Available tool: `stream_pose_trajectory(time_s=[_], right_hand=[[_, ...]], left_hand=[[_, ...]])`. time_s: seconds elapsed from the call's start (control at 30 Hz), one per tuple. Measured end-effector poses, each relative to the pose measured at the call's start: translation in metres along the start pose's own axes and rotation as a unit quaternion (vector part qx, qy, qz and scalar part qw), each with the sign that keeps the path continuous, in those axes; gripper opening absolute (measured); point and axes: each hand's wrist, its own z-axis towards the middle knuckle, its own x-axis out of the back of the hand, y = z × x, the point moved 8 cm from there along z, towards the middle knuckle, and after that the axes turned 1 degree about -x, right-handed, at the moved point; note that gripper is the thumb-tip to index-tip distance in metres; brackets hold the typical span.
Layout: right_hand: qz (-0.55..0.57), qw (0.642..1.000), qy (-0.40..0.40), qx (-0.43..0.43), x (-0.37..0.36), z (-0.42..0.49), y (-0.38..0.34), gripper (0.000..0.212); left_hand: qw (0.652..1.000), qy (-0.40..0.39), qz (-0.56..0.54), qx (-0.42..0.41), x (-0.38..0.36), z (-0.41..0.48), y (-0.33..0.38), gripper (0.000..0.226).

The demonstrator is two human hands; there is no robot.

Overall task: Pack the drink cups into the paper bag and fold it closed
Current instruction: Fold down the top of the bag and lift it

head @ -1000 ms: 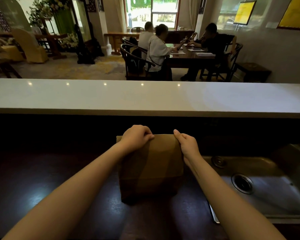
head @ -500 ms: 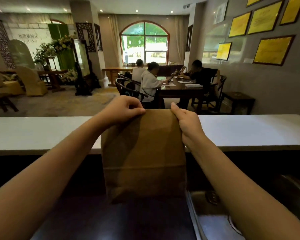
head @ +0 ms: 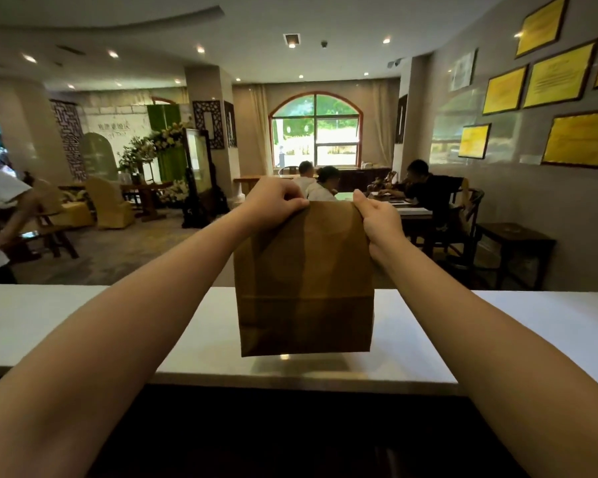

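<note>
White surface (head: 83,326), folded paper bag (head: 304,284) held just above it.
Left hand (head: 273,201) and right hand (head: 377,222) clamped its top corners; soft paper, probably loaded.

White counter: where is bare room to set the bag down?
The white counter shows bare left and right of the paper bag, which the left hand and right hand hold; under the arms is hidden.
</note>
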Motion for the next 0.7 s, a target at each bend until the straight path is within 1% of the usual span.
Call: stream_pose_trajectory(time_s=[0.07, 0.13, 0.23, 0.37, 0.5, 0.6, 0.7], right_hand=[[-0.005, 1.0, 0.02, -0.017, 0.001, 0.017, 0.014, 0.031], [-0.017, 0.999, 0.035, -0.032, 0.002, 0.031, 0.032, 0.038], [-0.032, 0.998, 0.046, -0.041, 0.002, 0.048, 0.059, 0.037], [-0.042, 0.995, 0.07, -0.052, 0.003, 0.066, 0.078, 0.041], [-0.053, 0.994, 0.078, -0.047, 0.006, 0.074, 0.084, 0.034], [-0.072, 0.995, 0.06, -0.042, 0.006, 0.076, 0.085, 0.034], [-0.092, 0.994, 0.045, -0.032, 0.005, 0.078, 0.084, 0.033]], left_hand=[[1.0, -0.007, 0.008, 0.008, -0.016, 0.015, -0.013, 0.014], [0.999, -0.031, 0.01, 0.021, -0.036, 0.027, -0.025, 0.016], [0.998, -0.049, 0.005, 0.036, -0.063, 0.038, -0.044, 0.016], [0.999, -0.028, 0.018, 0.031, -0.079, 0.047, -0.056, 0.017], [0.999, -0.002, 0.042, -0.007, -0.083, 0.052, -0.056, 0.018], [0.996, 0.033, 0.076, -0.029, -0.082, 0.05, -0.054, 0.018], [0.996, 0.043, 0.067, -0.034, -0.08, 0.047, -0.055, 0.018]])
